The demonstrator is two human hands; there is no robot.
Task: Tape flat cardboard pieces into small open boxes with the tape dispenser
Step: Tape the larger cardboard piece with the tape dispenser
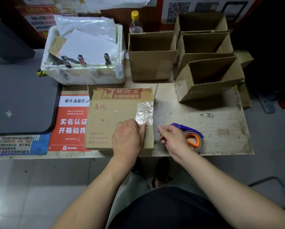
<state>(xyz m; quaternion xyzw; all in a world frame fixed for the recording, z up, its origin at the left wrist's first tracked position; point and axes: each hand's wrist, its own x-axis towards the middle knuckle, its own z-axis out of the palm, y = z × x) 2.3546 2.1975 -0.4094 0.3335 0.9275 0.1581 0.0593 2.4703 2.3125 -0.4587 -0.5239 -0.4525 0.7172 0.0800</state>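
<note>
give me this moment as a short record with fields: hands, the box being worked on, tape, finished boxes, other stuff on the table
left hand: left hand lies flat on the cardboard box, fingers pressing the clear tape strip
right hand: right hand grips the tape dispenser, beside the box's right edge
box in work: lies on the table, printed side up, tape along its right part
finished boxes: three open boxes at the back right
other: white foam box with clips on its rim, bottle with yellow cap, red notice
</note>
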